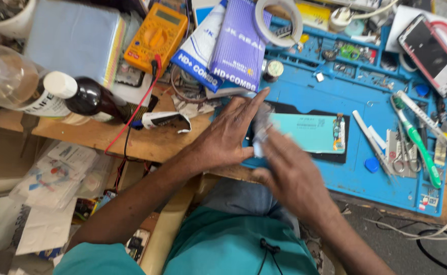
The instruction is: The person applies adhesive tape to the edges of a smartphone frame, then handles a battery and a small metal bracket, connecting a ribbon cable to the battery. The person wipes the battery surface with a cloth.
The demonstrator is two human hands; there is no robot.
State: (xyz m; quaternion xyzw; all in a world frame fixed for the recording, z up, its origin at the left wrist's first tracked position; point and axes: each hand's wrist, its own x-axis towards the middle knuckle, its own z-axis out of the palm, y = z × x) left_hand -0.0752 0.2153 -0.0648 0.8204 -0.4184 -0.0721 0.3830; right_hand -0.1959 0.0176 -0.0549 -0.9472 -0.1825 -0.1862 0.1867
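Blue mat (335, 175) bears a green toothbrush (421, 147), scissors (399, 158) and white spudger (370, 136). Yellow multimeter (155, 36) lies upper left, beside purple packets (238, 48). Tape roll (279, 20) above. Dark bottle (88, 98) lies left.

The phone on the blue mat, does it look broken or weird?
Yes. The phone lies open on the blue mat, its pale green inside showing. The left hand rests by it; the right hand is blurred, pinching something small and pale.
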